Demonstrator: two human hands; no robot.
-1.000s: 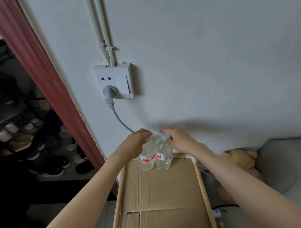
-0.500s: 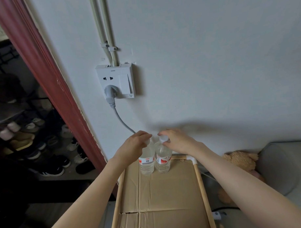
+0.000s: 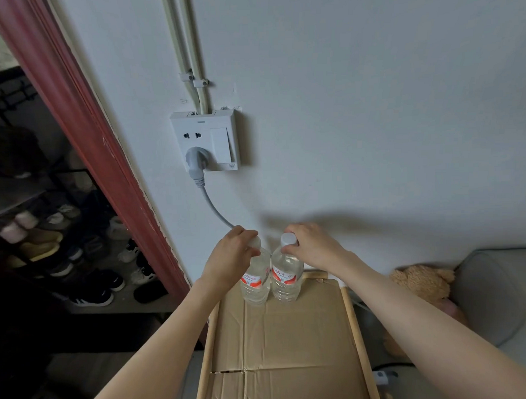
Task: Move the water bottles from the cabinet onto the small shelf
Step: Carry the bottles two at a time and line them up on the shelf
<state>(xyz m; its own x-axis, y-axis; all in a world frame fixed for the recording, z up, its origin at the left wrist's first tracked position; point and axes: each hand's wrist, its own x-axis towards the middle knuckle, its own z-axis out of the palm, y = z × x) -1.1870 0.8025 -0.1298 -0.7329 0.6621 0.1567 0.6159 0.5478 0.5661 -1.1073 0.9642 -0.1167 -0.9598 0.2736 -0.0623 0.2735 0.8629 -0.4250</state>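
Two clear water bottles with red-and-white labels stand upright side by side at the far end of the small shelf (image 3: 354,324), on its cardboard top close to the wall. My left hand (image 3: 232,254) grips the white cap and neck of the left bottle (image 3: 255,284). My right hand (image 3: 312,245) pinches the white cap of the right bottle (image 3: 286,280). The bottles touch each other. The cabinet is out of view.
A wall socket (image 3: 205,140) with a grey plug and cable hangs above the bottles. A red door frame (image 3: 83,137) and a dark shoe rack (image 3: 45,236) lie to the left. A plush bear (image 3: 419,283) and grey cushion (image 3: 497,292) sit to the right.
Both hands stay on the bottle caps and the bottles stay at the shelf's far end. The right bottle's cap now shows more clearly between my fingers.
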